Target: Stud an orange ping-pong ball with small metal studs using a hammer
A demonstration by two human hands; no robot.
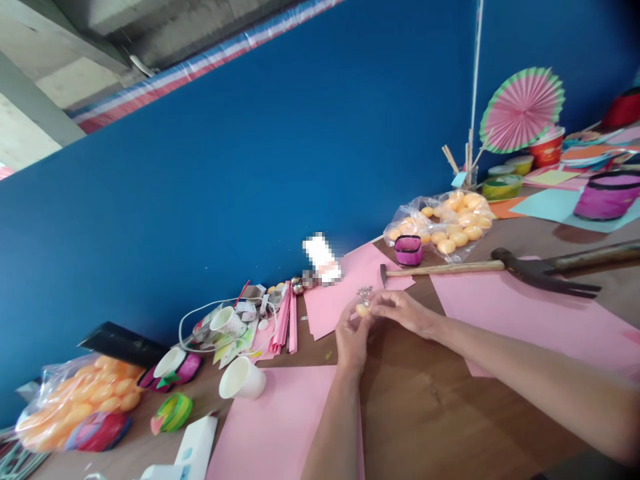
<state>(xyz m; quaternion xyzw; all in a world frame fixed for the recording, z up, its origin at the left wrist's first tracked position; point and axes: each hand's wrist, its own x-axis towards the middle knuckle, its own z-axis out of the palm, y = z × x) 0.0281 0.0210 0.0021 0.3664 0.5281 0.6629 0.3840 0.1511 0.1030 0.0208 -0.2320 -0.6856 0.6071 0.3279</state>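
I have the small pale-orange piece (363, 310) up in front of me, at the meeting point of both hands, with a silvery, lacy-looking bit (365, 292) at its top. My left grip (353, 339) is closed down to a pinch, thumb and fingers about the piece. My right grip (404, 311) comes in from three o'clock, nearly closed, its fingertips at the piece; whether they pinch it or only touch it, I cannot tell.

To do this well, I'd let the left do the steadying and the right make the small adjustments, since both pushing at once could twist the piece. It looks smooth and may slip, and the silvery bit looks thin enough to bend, so light pressure from the fingertips seems wiser than a squeeze. Working low over the tabletop (425, 413) would shorten any drop.

Taking the piece as the clock's centre, I'd mind my elbow room: a small hammer (445, 269) lies toward two o'clock, a claw hammer (530, 272) just short of three, and a white paper cup (245, 379) on its side at eight, on a pink sheet (280, 427) by my left forearm.
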